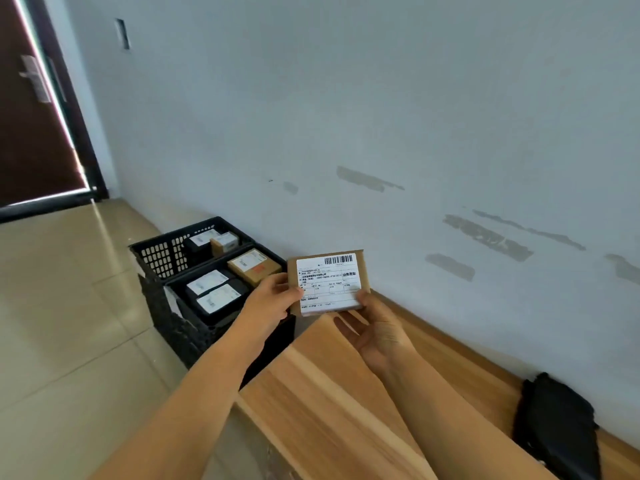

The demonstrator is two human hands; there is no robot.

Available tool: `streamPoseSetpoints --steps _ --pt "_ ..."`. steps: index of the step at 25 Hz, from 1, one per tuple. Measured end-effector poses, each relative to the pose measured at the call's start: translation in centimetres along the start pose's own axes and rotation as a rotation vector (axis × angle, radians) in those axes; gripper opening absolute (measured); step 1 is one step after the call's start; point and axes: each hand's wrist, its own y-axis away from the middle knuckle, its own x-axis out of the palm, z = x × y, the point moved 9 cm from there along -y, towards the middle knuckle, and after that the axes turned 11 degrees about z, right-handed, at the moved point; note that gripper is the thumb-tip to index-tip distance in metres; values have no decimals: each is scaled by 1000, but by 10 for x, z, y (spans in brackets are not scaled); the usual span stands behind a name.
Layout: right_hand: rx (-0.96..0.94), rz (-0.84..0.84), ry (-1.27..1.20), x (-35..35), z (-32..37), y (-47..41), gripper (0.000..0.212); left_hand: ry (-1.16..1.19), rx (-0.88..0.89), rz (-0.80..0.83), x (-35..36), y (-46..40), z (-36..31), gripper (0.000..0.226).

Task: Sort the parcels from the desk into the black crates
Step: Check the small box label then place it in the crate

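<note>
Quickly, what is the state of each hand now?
Left hand: holds the brown parcel by its left edge.
Right hand: thumb pinches the same parcel's lower right corner.

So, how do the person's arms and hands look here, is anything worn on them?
Both forearms are bare as far as the frame shows: no sleeves, gloves or watch. The left hand and right hand show no rings or markings on the visible fingers.

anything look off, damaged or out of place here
Nothing among the parcels stands out: the brown parcel is held level by the left hand and right hand, and those in the black crates lie flat. Only the wall looks damaged, with grey scuffed patches.
</note>
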Motion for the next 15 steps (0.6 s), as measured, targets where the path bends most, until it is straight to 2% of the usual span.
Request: streamPoseSetpoints --steps 2,4,6,10,15 --pt "47 16 16 44 -47 -20 63 -75 4 -82 -74 7 3 43" --pt "103 30 28 85 -92 -41 71 -200 -40 -156 -146 13 7 68" --pt "151 38 41 118 -129 -60 64 -313 -56 -174 -202 13 8 78" --pt "206 30 56 160 -177 -98 47 -369 -37 -141 -272 6 13 63" --pt "263 34 87 197 -222 -163 35 -290 -76 -180 -342 -21 28 45"
